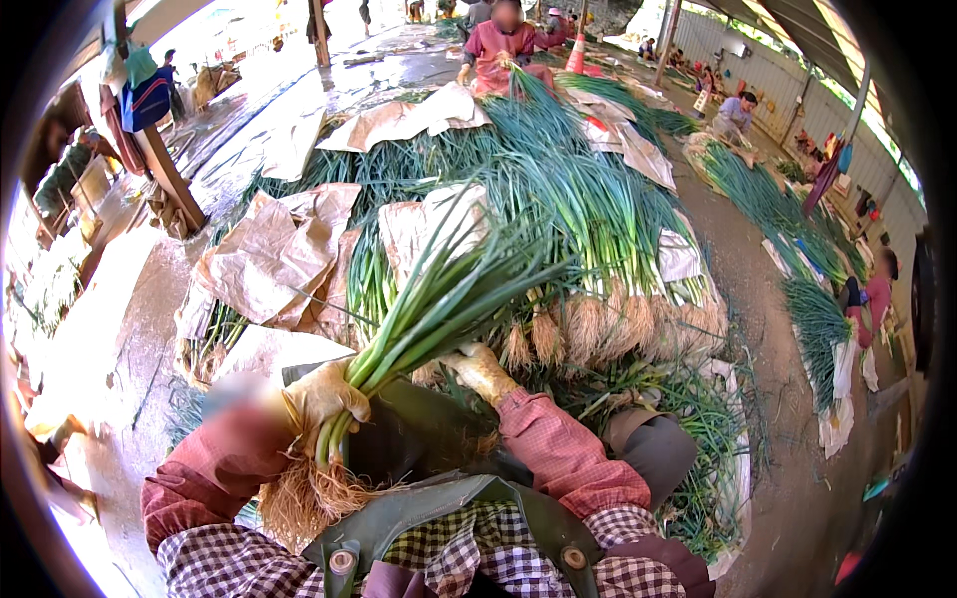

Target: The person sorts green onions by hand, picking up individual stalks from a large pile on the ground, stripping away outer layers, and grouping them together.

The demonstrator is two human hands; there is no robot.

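Observation:
My left hand (325, 396), in a pale glove, is closed around the lower stalks of a bunch of green onions (404, 336). Their stringy roots hang below it over my lap, and the leaves slant up to the right. My right hand (478, 370), gloved too, reaches forward under the leaves; its fingers are partly hidden there, so its hold is unclear. Just beyond it lie more green onions (598, 232) in a large pile, with bushy roots (587, 325) towards me.
Crumpled brown sheets (265, 258) partly cover the pile. Loose green leaves (695, 463) lie at my right. A person (501, 45) sits across the pile, near a traffic cone (576, 54). A post (168, 176) stands at left; another onion row (777, 202) lies at right.

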